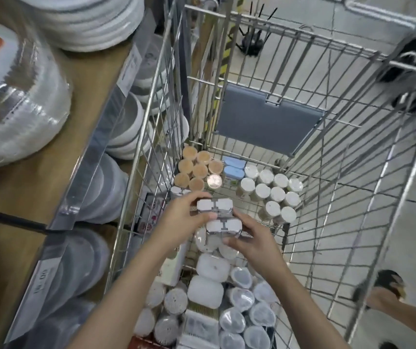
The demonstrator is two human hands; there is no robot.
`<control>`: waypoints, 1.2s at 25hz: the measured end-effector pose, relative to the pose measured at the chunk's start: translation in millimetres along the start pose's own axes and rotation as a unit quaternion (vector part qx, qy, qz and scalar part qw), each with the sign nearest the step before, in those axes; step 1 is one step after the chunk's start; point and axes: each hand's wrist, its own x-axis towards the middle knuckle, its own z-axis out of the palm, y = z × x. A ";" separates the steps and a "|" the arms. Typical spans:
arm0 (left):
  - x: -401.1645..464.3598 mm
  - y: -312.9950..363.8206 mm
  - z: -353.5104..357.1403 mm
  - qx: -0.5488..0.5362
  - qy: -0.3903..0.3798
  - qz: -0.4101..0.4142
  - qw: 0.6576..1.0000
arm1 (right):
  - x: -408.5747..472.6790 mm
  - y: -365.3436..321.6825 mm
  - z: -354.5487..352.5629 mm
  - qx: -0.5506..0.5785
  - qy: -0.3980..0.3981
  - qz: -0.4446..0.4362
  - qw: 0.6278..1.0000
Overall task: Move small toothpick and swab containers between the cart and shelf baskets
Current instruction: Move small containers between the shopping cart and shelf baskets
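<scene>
Left grip (176,222) holds white-lidded clear container (215,205); right grip (252,244) another (224,227)

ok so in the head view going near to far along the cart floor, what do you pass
clear-lidded tubs → white boxes → the hands holding two clear cases, left hand, right hand → white-capped jars → tan-lidded jars → grey flap

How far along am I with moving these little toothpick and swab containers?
Done: nothing I can confirm; no shelf basket shows. In hand: your left hand grips one white-lidded clear container and your right hand holds a second, both above the cart. Left: most stock is still in the cart, including tan-lidded jars, white-capped jars and wrapped containers.
</scene>
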 end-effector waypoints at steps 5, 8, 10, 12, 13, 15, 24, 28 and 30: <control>63.6 -29.8 -5.6 0.005 0.002 0.004 1.000 | 67.5 6.8 12.9 -0.052 -0.020 -0.027 0.998; 84.2 -51.8 1.1 0.019 -0.001 0.005 1.000 | 96.5 25.6 18.5 -0.085 -0.030 -0.022 0.996; 91.8 -63.8 10.1 0.029 -0.013 0.015 0.999 | 108.5 44.3 22.1 -0.096 -0.027 -0.016 0.995; 96.6 -71.2 17.2 0.142 -0.009 0.017 0.990 | 116.2 62.9 25.3 -0.097 -0.026 -0.014 0.995; 98.7 -73.6 20.0 0.222 -0.003 0.018 0.975 | 118.8 69.5 27.9 -0.096 -0.024 -0.006 0.995; 103.7 -77.1 23.9 0.318 0.004 0.030 0.948 | 124.1 79.4 34.3 -0.089 -0.028 0.014 0.996; 107.5 -99.7 24.1 0.372 0.026 0.008 0.928 | 148.6 97.0 53.9 -0.038 -0.065 0.065 0.995; 110.2 -103.3 27.4 0.388 0.021 0.010 0.921 | 146.8 95.7 55.3 0.002 -0.084 0.088 0.993; 110.5 -106.5 27.6 0.387 0.025 0.016 0.922 | 145.1 94.6 55.6 0.044 -0.080 0.102 0.991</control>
